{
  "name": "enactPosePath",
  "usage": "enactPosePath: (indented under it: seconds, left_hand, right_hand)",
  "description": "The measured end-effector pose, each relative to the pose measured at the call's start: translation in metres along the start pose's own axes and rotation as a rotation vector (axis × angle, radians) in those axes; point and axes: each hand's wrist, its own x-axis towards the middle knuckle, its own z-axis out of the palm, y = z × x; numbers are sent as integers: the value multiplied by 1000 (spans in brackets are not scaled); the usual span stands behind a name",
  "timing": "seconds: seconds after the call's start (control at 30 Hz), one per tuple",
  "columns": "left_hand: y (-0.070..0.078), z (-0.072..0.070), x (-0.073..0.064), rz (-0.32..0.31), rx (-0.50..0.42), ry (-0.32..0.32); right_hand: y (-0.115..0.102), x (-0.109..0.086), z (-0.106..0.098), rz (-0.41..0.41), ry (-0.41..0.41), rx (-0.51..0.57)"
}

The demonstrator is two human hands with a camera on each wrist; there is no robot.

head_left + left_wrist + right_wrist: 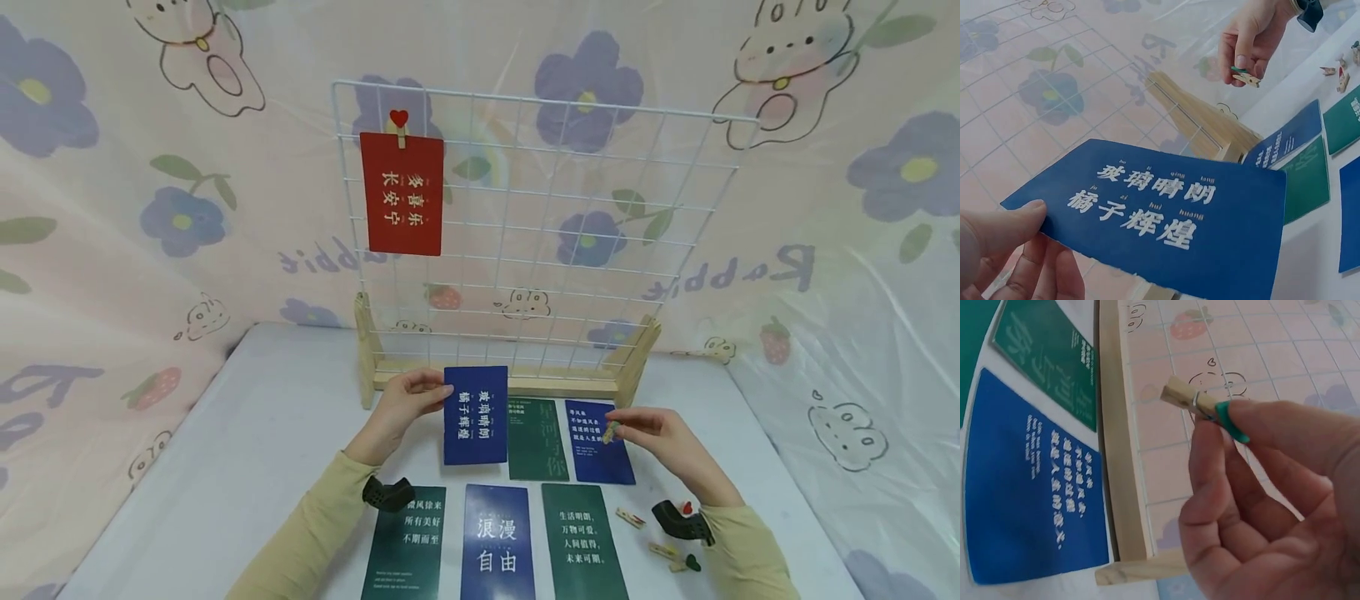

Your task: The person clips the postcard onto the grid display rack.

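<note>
My left hand (408, 406) pinches a blue card (476, 415) with white lettering by its left edge, thumb on the printed face. The card is held up in front of the wire grid rack (540, 225). In the right wrist view, my right hand (1272, 481) grips a small wooden clothespin (1194, 403) with a green decoration between thumb and fingers. That hand is over another blue card (596, 442) on the table. A red card (402, 193) hangs at the rack's upper left from a clothespin with a red heart (400, 121).
A green card (538, 439) lies beside the blue one. Closer in lie a dark green card (405, 546), a purple-blue card (497, 542) and another green card (583, 542). Loose clothespins (667, 552) lie at right. The rack stands on a wooden base (525, 385) before a patterned cloth.
</note>
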Motion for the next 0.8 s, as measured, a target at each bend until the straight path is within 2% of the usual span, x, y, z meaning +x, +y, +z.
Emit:
enactPosePath:
  seconds: [0.17,0.57,0.8]
  left_hand:
    - [1,0,-2,0,-9,4]
    - [10,4,-4,-5,-33,0]
    - [15,7,-3,-8,-36,-3]
  right_hand:
    - [-7,4,2,-28,16,29]
    - [-24,11,2,-66,48,-29]
    - [-33,17,3,-99,39,-11]
